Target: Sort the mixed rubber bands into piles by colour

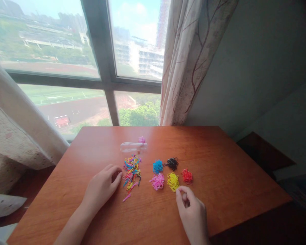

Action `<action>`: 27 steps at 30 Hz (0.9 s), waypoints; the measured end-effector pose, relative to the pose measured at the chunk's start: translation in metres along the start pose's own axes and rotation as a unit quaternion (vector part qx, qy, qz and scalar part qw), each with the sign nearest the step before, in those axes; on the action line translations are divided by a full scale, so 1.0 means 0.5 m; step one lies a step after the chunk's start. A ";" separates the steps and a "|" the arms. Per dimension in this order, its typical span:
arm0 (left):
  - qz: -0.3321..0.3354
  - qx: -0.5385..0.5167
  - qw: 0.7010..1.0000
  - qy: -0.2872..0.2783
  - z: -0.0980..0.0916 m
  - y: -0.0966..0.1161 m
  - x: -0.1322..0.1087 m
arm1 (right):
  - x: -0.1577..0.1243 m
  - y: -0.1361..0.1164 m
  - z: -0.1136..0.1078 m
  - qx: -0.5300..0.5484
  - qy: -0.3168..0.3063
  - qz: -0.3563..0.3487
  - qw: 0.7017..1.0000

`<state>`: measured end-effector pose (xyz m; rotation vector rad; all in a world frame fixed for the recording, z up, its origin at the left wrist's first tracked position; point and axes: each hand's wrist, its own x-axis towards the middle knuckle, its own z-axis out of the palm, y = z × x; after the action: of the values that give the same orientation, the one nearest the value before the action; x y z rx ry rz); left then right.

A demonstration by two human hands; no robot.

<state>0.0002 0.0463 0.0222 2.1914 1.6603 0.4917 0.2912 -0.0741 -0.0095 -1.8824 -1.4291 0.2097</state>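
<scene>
My left hand rests on the table with curled fingers, thumb tip close to the index finger. It lies just left of a mixed pile of small coloured rubber bands; anything between its fingertips is hidden. A single pink rubber band lies in front of that pile. My right hand pinches thumb and index finger together at the near edge of a yellow rubber band pile. Whatever is in the pinch is too small to make out. Around it are pink, blue, black and red rubber band piles.
A clear plastic bag with a pink piece at its end lies behind the mixed pile. The brown wooden table stands against a window, with curtains on both sides.
</scene>
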 end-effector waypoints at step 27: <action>-0.002 0.000 1.000 -0.022 0.002 -0.003 0.001 | 0.016 0.041 -0.011 -0.050 -0.018 0.027 0.998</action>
<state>-0.0008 0.0470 0.0207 2.1821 1.6424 0.4373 0.3127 -0.0714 -0.0162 -2.0086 -1.4378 0.2036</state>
